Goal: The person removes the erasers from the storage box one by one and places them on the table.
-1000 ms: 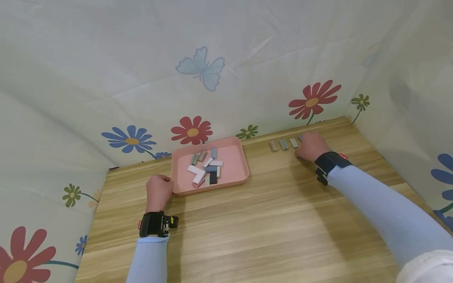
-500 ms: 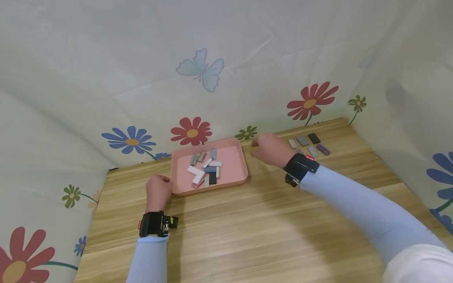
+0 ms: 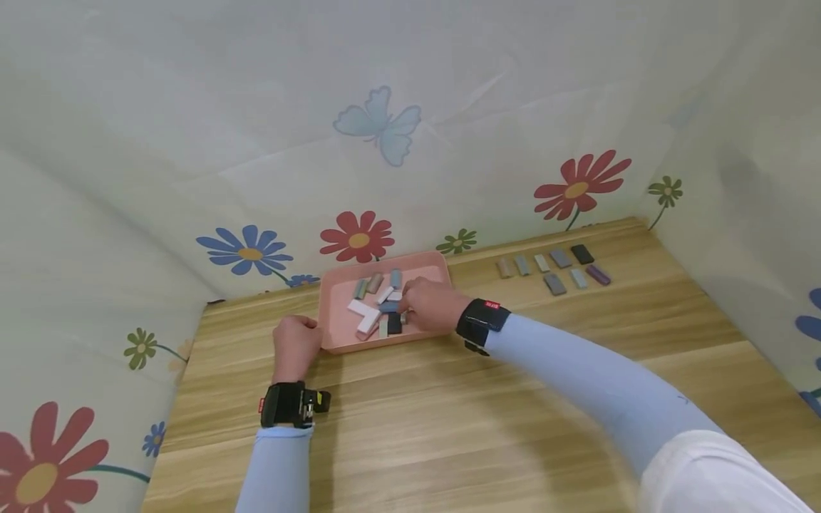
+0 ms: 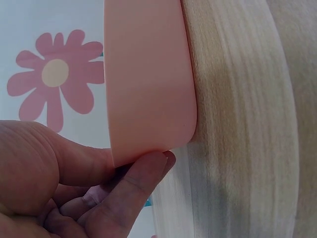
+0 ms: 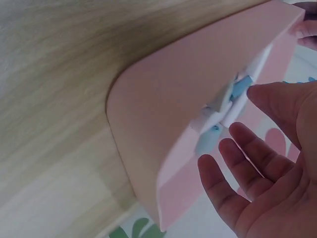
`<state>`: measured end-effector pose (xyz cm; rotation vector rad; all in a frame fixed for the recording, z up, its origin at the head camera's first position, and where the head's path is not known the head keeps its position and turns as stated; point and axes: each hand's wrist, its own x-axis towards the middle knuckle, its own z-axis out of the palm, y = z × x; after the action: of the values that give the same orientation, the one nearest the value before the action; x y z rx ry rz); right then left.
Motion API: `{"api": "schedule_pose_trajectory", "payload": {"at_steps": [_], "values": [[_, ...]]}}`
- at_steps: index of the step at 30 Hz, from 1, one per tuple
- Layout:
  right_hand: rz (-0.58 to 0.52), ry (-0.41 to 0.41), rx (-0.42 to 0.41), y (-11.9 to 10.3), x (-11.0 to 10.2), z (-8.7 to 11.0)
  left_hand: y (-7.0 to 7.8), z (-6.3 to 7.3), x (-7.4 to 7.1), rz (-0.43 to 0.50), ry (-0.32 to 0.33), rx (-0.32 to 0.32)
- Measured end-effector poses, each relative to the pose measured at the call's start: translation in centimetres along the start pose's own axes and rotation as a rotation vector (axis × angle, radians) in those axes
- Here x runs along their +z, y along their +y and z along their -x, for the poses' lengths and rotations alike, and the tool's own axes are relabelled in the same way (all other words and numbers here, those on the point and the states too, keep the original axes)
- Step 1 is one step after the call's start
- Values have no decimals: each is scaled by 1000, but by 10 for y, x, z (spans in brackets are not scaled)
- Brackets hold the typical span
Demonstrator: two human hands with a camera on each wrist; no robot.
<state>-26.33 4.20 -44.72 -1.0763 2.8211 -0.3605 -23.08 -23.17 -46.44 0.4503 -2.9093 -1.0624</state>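
A pink tray (image 3: 335, 313) on the wooden table carries several small rectangular blocks in white, blue, brown, green and black. At its near left corner my left hand (image 3: 296, 348) pinches the tray's edge; in the left wrist view the thumb (image 4: 89, 161) meets the rim and the index finger lies against the corner. My right hand (image 3: 437, 305) reaches over the tray's right side. Its fingers (image 5: 210, 173) are spread and loosely bent in the right wrist view. The thumb tip appears close to a blue block (image 5: 241, 88); contact cannot be made out.
Right of the tray, several blocks lie in two short rows, among them a black block (image 3: 582, 254), a purple block (image 3: 599, 275) and a grey block (image 3: 555, 284). Flower-printed curtains (image 3: 378, 192) border the table (image 3: 410, 420) behind and at the sides.
My right hand has travelled left from the rows of blocks to the tray, uncovering those blocks. The left hand has stayed at the tray's corner.
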Motion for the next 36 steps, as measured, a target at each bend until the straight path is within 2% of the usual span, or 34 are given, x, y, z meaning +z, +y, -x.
{"api": "schedule_pose_trajectory", "payload": {"at_steps": [5, 12, 19, 23, 26, 31, 36], "values": [[-5, -19, 51, 5, 4, -1, 4, 0, -2, -4, 8, 15], [-26, -17, 65, 7, 6, -3, 7, 1, -4, -19, 19, 35], [-90, -18, 145, 5, 8, -3, 5, 1, -3, -28, 20, 34], [-72, 21, 209, 3, 12, -6, 2, 1, -1, -25, 11, 23], [-49, 37, 290, 3, 19, -11, 1, 0, 0, -21, 6, 13], [-49, 27, 423, -3, 27, -21, 0, -1, 1, -24, 3, -5], [-43, 6, 479, -7, 28, -27, 1, -1, 0, -23, 2, -2]]}}
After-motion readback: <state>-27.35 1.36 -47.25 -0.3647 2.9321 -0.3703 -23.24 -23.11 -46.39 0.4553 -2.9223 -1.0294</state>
